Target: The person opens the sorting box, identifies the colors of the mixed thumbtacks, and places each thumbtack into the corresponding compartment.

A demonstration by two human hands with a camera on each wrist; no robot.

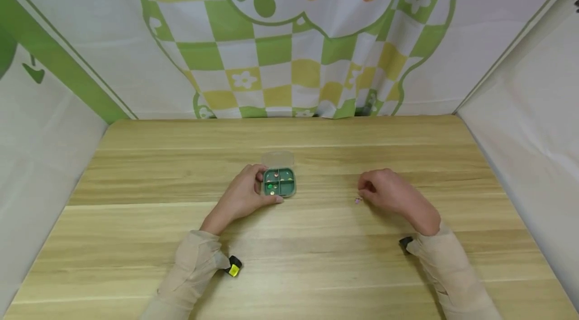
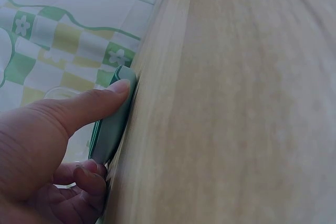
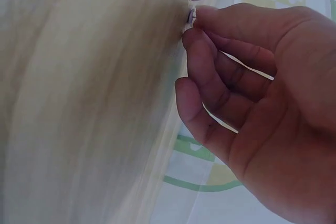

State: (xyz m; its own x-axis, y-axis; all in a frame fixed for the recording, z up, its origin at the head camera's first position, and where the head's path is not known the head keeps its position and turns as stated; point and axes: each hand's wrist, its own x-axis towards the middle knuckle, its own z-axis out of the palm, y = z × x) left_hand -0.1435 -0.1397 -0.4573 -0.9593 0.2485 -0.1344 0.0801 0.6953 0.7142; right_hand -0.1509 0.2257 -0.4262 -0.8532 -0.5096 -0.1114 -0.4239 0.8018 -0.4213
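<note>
A small green pill box [image 1: 287, 189], split into several compartments, lies on the wooden table with its clear lid [image 1: 278, 159] folded back. Tiny green, reddish and gold-coloured pieces sit in its compartments; the front right one shows none. My left hand [image 1: 244, 192] grips the box from its left, thumb along the near side and fingers at the far corner. To the right, my right hand [image 1: 384, 190] is at the tabletop, thumb and forefinger pinching a tiny pale piece [image 3: 192, 17]. Beside these fingertips lies a small pinkish piece [image 1: 358, 200]; its exact kind is unclear.
The wooden table [image 1: 316, 270] runs back to a hanging cloth [image 1: 276, 69] with green and yellow checks. Pale cloth walls stand at both sides. A small black and yellow device [image 1: 233, 266] is strapped at the left wrist, a black one [image 1: 405, 244] at the right.
</note>
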